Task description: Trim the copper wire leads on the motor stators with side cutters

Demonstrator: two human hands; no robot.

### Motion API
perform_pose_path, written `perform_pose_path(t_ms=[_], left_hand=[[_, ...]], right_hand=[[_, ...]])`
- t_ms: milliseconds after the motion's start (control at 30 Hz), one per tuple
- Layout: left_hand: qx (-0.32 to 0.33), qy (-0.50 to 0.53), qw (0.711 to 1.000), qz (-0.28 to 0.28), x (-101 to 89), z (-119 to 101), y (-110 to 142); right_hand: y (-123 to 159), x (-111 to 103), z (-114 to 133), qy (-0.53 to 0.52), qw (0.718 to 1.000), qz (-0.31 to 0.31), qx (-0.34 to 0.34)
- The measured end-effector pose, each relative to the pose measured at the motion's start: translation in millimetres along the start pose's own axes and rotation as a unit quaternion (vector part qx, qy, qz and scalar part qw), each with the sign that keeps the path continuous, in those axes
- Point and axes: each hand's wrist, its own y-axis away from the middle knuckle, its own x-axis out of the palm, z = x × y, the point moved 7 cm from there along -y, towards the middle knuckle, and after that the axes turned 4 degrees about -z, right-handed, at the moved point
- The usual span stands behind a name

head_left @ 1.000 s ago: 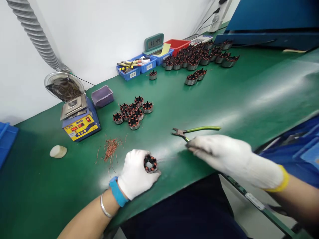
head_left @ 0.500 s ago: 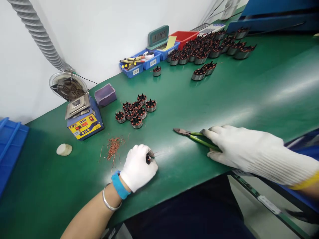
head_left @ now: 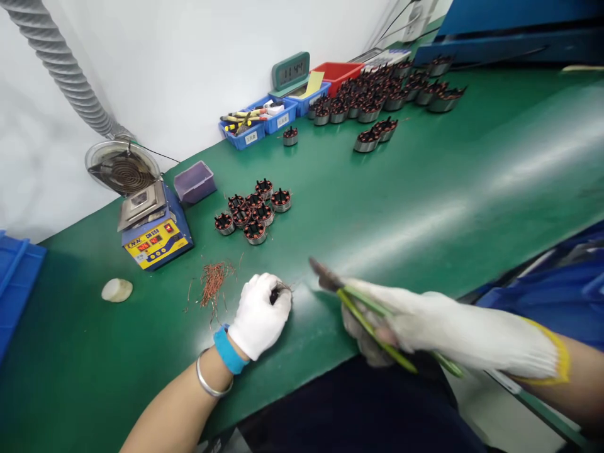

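Low over the table's near side, my left hand (head_left: 262, 314), in a white glove, is closed around a motor stator (head_left: 275, 294); only its dark top and some fine wire ends show between the fingers. My right hand (head_left: 391, 324), gloved too and slightly blurred, grips green-handled cutting pliers (head_left: 352, 302) whose jaws point toward the left hand, a short gap away. A small pile of copper wire clippings (head_left: 214, 283) lies left of my left hand. Behind it stands a cluster of several wound stators (head_left: 255, 214).
At the left are a blue and yellow solder pot (head_left: 158, 242), a purple bin (head_left: 194, 182), a round white piece (head_left: 117, 290) and a blue crate (head_left: 16, 283). Blue tool trays (head_left: 250, 135), a clock (head_left: 291, 72), a red bin (head_left: 337, 74) and many stators (head_left: 368, 94) line the back.
My right hand has taken up the pliers from the table and brought them left, toward my left hand. The left hand stays nearly in place, still around the stator. The view has shifted slightly.
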Motion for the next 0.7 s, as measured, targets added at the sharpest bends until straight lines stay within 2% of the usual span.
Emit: perform_pose_path(t_ms=[67,100,367,467,533,600,633,700], left_hand=[[0.004,-0.001,1.000,0.003,0.6,0,0],[0.007,-0.002,1.000,0.003,0.6,-1,0],[0.021,-0.001,1.000,0.005,0.4,-2,-2],[0.022,0.003,1.000,0.002,1.1,-3,-2],[0.010,0.005,1.000,-0.007,-2.3,-3,1],[-0.011,-0.010,1.000,-0.009,-9.8,-4,5],[-0.020,-0.025,0.999,-0.005,-14.5,-4,7],[-0.026,-0.069,0.997,0.018,-23.3,-4,11]], right_hand=[[5,24,5,-0.088,0.989,0.100,0.065],[5,30,8,-0.099,0.984,0.121,0.085],[-11,32,10,-0.014,0.988,0.083,0.127],[-14,29,10,0.061,0.984,0.061,0.156],[-16,24,11,0.151,0.977,0.050,0.145],[-18,15,14,0.293,0.952,0.004,0.088],[-18,10,17,0.375,0.925,-0.032,0.049],[-17,4,24,0.525,0.843,-0.116,-0.023]])
